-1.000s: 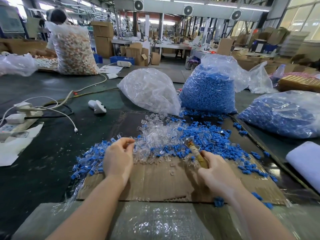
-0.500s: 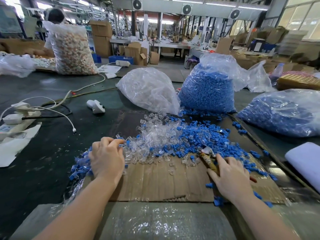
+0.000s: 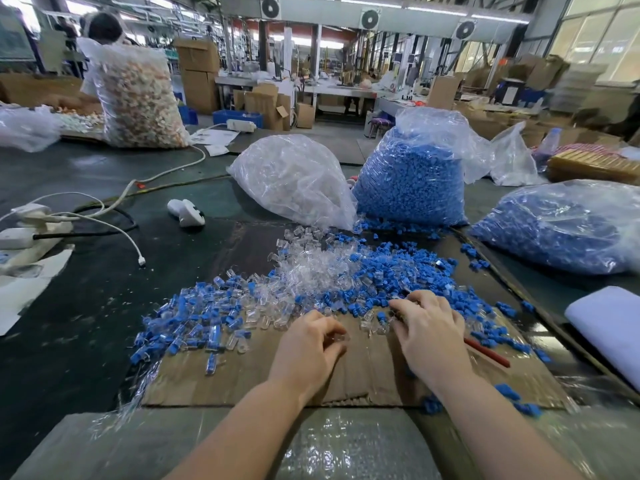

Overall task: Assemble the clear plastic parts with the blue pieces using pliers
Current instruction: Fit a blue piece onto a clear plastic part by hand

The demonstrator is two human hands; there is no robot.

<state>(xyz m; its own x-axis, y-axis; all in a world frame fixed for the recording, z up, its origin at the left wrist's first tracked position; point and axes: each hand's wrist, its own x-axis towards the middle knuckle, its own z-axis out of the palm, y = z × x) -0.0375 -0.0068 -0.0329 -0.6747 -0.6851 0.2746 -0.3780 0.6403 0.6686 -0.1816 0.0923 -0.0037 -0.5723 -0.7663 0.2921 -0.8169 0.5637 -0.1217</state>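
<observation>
My left hand (image 3: pixel 308 344) pinched a clear part (image 3: pixel 341 337) over the cardboard (image 3: pixel 242 379). My right hand (image 3: pixel 429 337) lay on the pliers (image 3: pixel 486 353), fingers reaching into the blue pieces (image 3: pixel 398 268); its grip I couldn't tell.

Single head-worn wide-angle view, facing forward and down, close over the cardboard sheet (image 3: pixel 242 379)

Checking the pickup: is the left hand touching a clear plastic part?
Touching. The head view shows the left hand pinching a clear plastic part at its fingertips.
</observation>
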